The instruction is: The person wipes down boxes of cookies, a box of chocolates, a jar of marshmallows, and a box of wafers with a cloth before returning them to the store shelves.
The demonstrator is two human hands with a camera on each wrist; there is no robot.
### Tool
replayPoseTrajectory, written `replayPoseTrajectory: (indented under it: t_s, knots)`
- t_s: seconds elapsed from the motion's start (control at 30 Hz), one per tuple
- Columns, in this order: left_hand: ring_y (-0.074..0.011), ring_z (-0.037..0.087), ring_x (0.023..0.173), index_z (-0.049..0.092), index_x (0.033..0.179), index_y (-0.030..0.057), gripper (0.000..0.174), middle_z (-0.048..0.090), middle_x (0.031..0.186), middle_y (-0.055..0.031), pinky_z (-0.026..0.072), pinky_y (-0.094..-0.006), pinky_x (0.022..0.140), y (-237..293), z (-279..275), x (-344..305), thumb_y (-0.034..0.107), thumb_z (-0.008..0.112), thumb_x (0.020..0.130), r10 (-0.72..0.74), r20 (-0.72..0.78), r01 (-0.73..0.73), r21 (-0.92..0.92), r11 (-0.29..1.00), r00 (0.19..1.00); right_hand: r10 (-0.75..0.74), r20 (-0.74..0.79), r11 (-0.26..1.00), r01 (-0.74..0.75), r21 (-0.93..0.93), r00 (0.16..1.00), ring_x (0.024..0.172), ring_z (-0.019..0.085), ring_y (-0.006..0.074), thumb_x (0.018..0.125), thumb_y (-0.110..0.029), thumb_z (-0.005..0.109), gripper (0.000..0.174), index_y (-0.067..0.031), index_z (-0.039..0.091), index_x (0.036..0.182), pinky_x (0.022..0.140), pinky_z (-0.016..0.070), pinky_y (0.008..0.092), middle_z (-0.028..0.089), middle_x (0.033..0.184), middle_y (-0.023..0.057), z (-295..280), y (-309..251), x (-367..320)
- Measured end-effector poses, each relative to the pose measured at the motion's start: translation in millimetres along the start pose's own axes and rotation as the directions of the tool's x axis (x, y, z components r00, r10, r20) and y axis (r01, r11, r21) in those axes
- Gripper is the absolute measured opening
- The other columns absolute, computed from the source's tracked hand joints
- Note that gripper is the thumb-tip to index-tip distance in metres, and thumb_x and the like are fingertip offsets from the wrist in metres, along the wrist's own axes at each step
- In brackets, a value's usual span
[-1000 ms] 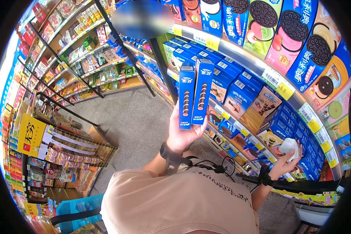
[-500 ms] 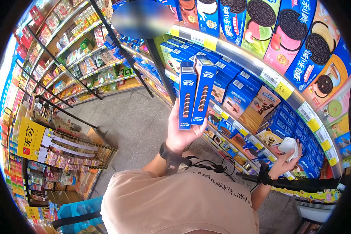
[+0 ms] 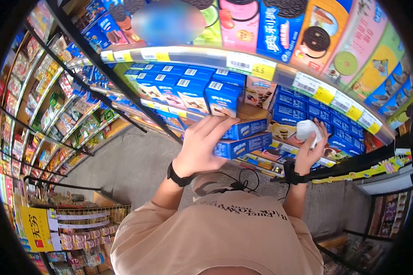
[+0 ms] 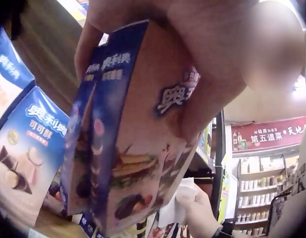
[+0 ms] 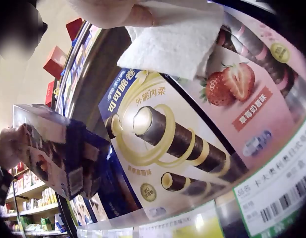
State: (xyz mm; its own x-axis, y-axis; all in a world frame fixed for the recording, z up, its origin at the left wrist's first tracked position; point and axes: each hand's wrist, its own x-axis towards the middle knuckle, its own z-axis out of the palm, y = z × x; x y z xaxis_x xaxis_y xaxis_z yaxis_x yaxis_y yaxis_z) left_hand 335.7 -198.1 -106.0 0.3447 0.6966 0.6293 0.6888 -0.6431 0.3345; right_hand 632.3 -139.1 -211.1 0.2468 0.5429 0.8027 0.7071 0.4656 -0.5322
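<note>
Gripping, left hand (image 3: 202,143): fingers over one side, thumb on the other, spread across the thickness of a pair.
Contents of that grip: two blue boxes (image 3: 248,130), side by side, tilted; left wrist view shows wafer pictures on the front face.
Position of pair: at the front of the biscuit shelf (image 3: 257,111), near a bare wooden stretch; contact with the shelf cannot be told.
Right hand (image 3: 313,149): fingers and thumb closed round a white cloth (image 3: 306,131), a corner hanging free in the right wrist view.
Before the right hand: a cocoa roll box (image 5: 168,134), with a pink strawberry box (image 5: 252,94) beside it.
Wrists: black band (image 3: 179,178) on the left, dark strap (image 3: 294,173) on the right.
Same shelf, leftward: blue cartons (image 3: 192,94) in rows, barcodes upward.
Shelf above: large upright biscuit packs, fronted by price labels (image 3: 251,65).
Wearer: beige T-shirt (image 3: 211,233), dark lettering.
Farther left: yellow sign (image 3: 36,229) on a snack rack; grey floor (image 3: 137,160) between.
</note>
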Motion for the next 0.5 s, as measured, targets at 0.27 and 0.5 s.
replayPoseTrajectory:
  t_s: [0.27, 0.5]
  knots:
    - [-0.033, 0.054, 0.105, 0.051, 0.131, 0.0098, 0.077, 0.056, 0.115, -0.0117, 0.0451, -0.0455, 0.089, 2.3, 30.9, 48.1, 0.01, 0.076, 0.058, 0.035, 0.367, -0.108, 0.181, 0.978, 0.929, 0.035, 0.01, 0.999, -0.035, 0.034, 0.999, 0.123, 0.051, 0.031, 0.091, 0.0, 0.048, 0.023, 0.0013, 0.06, 0.11, 0.108, 0.0284, 0.0483, 0.065, 0.119, 0.0122, -5.0, -3.2, -0.8]
    - [-0.0378, 0.046, 0.118, 0.054, 0.135, 0.0174, 0.078, 0.045, 0.133, -0.0168, 0.0384, -0.0486, 0.101, 1.4, 60.3, 43.1, 0.006, 0.076, 0.061, 0.106, 0.259, -0.149, 0.155, 0.977, 0.96, 0.014, 0.016, 1.0, -0.015, 0.022, 1.0, 0.123, 0.051, 0.0303, 0.088, 0.005, 0.05, 0.027, -0.0009, 0.059, 0.113, 0.107, 0.0298, 0.0491, 0.064, 0.121, 0.0103, -7.7, -1.8, -5.3]
